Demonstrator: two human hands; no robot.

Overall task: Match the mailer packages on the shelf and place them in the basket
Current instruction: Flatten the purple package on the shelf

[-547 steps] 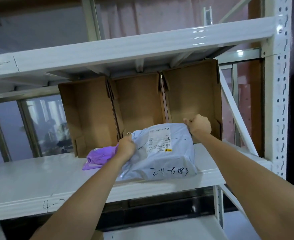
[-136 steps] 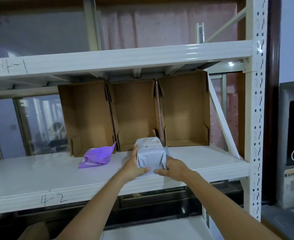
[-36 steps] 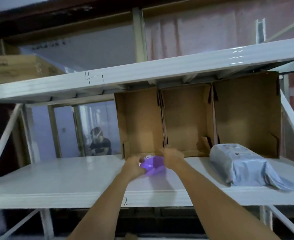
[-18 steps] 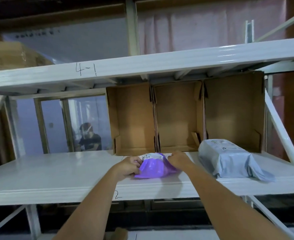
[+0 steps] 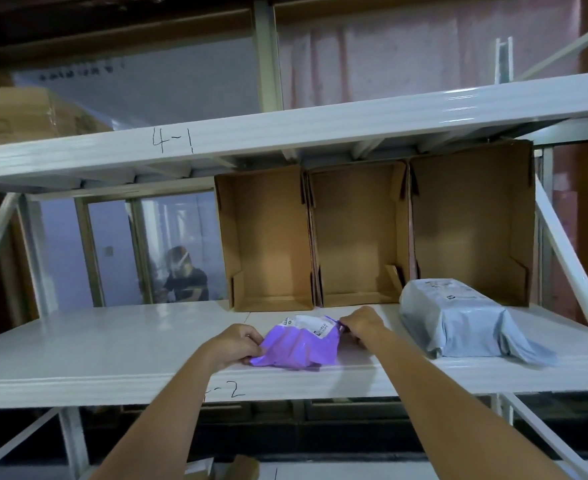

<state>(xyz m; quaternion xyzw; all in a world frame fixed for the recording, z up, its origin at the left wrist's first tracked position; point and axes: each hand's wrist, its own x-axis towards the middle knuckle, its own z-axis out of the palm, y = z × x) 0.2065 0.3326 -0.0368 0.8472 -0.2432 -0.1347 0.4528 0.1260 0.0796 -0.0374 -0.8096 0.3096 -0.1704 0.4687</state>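
Observation:
A small purple mailer (image 5: 299, 346) with a white label lies near the front edge of the white shelf (image 5: 95, 344) marked 4-2. My left hand (image 5: 238, 346) pinches its left corner and my right hand (image 5: 361, 323) pinches its upper right corner. A larger grey mailer (image 5: 458, 322) lies on the same shelf to the right, untouched. Three open cardboard boxes stand side by side at the back: left box (image 5: 268, 244), middle box (image 5: 358, 237), right box (image 5: 469, 216). No basket is in view.
The upper shelf beam (image 5: 285, 133) marked 4-1 runs overhead. A diagonal white brace (image 5: 572, 268) crosses at the right, another at the left. A person sits behind the glass beyond the rack. A cardboard box (image 5: 15, 116) rests on the upper shelf at left.
Earlier I folded the grey mailer and set it down at right. Over the last second both hands drew the purple mailer toward the shelf's front edge, label now facing up.

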